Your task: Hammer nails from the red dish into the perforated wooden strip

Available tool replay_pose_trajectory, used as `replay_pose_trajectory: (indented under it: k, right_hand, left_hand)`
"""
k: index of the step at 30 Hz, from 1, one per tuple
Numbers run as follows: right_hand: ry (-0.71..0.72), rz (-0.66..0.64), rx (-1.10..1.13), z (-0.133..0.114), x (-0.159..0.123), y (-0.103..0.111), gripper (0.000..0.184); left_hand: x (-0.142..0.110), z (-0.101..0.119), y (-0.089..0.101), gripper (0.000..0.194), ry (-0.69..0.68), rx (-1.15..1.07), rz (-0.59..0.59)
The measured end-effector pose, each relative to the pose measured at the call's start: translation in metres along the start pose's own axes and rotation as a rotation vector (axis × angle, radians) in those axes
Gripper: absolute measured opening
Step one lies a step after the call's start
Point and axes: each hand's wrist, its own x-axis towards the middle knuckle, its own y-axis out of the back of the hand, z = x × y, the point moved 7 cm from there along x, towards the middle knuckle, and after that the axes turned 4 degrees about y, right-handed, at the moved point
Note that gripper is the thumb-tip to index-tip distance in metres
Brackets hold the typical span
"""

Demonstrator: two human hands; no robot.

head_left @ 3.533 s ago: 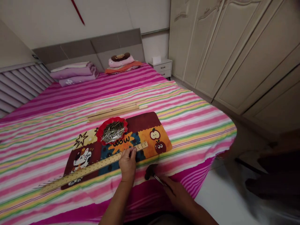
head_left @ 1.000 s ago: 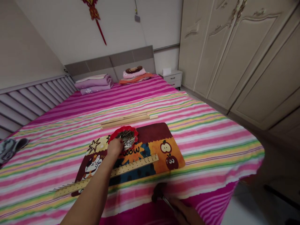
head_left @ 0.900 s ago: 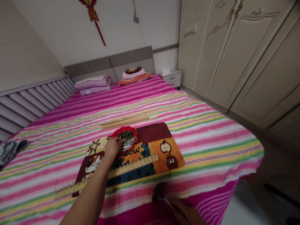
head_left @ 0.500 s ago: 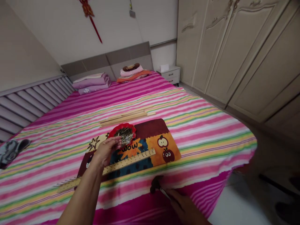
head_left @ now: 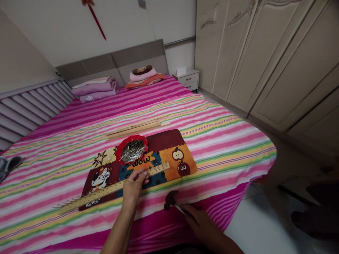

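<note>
A long wooden strip (head_left: pixel 108 190) with rows of nails standing in it lies across a printed mat (head_left: pixel 182 141) on the bed. My left hand (head_left: pixel 135 178) is over the strip, its fingers pinched together; whatever is between them is too small to make out. Beyond it, a red scalloped bowl (head_left: pixel 118 158) full of loose nails (head_left: pixel 134 149) rests on the mat. Near the bed's front edge, my right hand (head_left: pixel 197 217) grips a claw hammer (head_left: pixel 171 200) by its handle, with the head just in front of the mat.
Several bare wooden strips (head_left: pixel 137 128) lie behind the bowl. Folded bedding (head_left: pixel 96 88) sits by the headboard (head_left: pixel 100 65). Dark cloth (head_left: pixel 9 165) lies at the left. A wardrobe (head_left: pixel 254 53) and a nightstand (head_left: pixel 189 79) stand beyond the bed's right side.
My left hand has moved from the nail bowl down and toward me, to the wooden strip. My right hand still holds the hammer in about the same place. The view has shifted slightly.
</note>
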Motion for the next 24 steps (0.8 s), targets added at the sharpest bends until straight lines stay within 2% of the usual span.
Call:
replay_pose_trajectory:
  k: [4, 9, 15, 24]
  right_hand:
    - [0.004, -0.01, 0.01, -0.002, 0.0, 0.002, 0.041]
    - [0.006, -0.009, 0.009, -0.001, 0.0, 0.002, 0.041]
    - [-0.002, -0.002, 0.004, 0.001, 0.0, 0.001, 0.039]
    - [-0.003, -0.002, 0.012, -0.003, 0.001, 0.001, 0.038]
  left_hand:
    - [0.003, -0.013, -0.003, 0.042, -0.021, -0.015, 0.045]
    - [0.005, -0.018, -0.006, 0.042, -0.102, 0.007, 0.086]
    - [0.007, -0.023, -0.006, 0.04, -0.19, 0.155, 0.091]
    - [0.001, -0.025, -0.009, 0.036, -0.188, 0.268, 0.127]
